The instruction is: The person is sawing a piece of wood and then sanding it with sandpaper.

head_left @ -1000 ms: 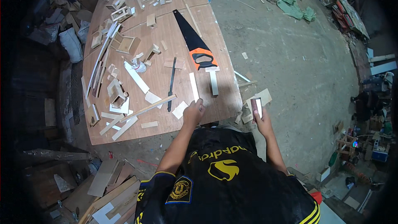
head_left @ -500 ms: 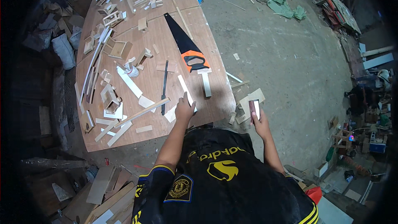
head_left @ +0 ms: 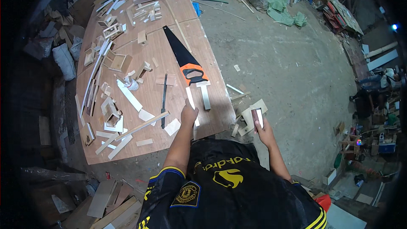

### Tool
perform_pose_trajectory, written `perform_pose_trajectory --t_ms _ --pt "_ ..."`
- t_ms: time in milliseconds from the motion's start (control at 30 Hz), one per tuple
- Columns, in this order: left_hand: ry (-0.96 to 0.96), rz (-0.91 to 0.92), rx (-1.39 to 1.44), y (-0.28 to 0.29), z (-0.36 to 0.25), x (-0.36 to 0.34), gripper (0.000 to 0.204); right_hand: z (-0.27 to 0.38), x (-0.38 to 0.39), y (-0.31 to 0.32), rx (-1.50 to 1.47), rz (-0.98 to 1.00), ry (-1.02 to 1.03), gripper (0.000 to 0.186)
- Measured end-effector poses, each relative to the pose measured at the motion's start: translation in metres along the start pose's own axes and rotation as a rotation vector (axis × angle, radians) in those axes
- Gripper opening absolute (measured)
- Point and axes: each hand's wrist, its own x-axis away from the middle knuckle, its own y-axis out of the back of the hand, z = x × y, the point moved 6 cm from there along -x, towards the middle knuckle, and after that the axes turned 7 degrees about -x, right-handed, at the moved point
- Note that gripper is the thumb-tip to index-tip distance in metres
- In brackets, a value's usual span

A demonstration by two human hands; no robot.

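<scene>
My left hand (head_left: 189, 113) is closed around a narrow white wooden strip (head_left: 190, 96) above the near right part of the table; the strip's far end reaches close to the handsaw's handle. In my right hand (head_left: 265, 130), beyond the table's right edge, is a small block (head_left: 257, 118) with a brown side and a white face. A black-bladed handsaw (head_left: 186, 61) with an orange and black handle lies on the table, just beyond a T-shaped pair of pale wood pieces (head_left: 206, 96). Left of my left hand lies a thin dark saw blade (head_left: 163, 101).
Several small wooden box pieces (head_left: 118, 62) and long strips cover the left side of the brown table (head_left: 148, 91). A small white container (head_left: 132, 85) stands among them. Wood offcuts (head_left: 250, 114) lie below the table's right corner. Green cloth (head_left: 280, 8) lies on the floor further off.
The view has shifted slightly. My left hand has moved the white strip a little to the right relative to the handsaw, and it now points straighter ahead. My right hand keeps its block.
</scene>
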Motion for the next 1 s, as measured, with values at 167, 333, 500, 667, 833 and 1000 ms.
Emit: perform_pose_trajectory --t_ms 167,333,500,667,833,1000 --pt "-0.062 -0.049 0.03 -0.01 -0.019 0.0 0.076 -0.006 0.002 0.002 -0.037 -0.012 -0.023 0.027" --pt "-0.071 -0.102 0.068 -0.008 -0.022 0.005 0.075 -0.01 0.0 0.004 0.03 -0.015 -0.048 0.029" --pt "-0.086 -0.104 0.065 -0.011 -0.016 0.006 0.076 -0.008 -0.001 0.004 0.027 -0.025 -0.043 0.031" --pt "-0.056 -0.052 0.056 -0.015 -0.017 0.012 0.078 -0.02 -0.008 0.006 0.051 -0.016 -0.059 0.031" --pt "-0.041 -0.025 0.044 -0.014 -0.016 0.015 0.079 -0.013 -0.012 -0.002 0.006 0.026 -0.032 0.03" --pt "-0.056 -0.033 0.048 -0.012 -0.014 0.017 0.079 -0.012 -0.01 -0.006 -0.021 0.057 -0.07 0.028"
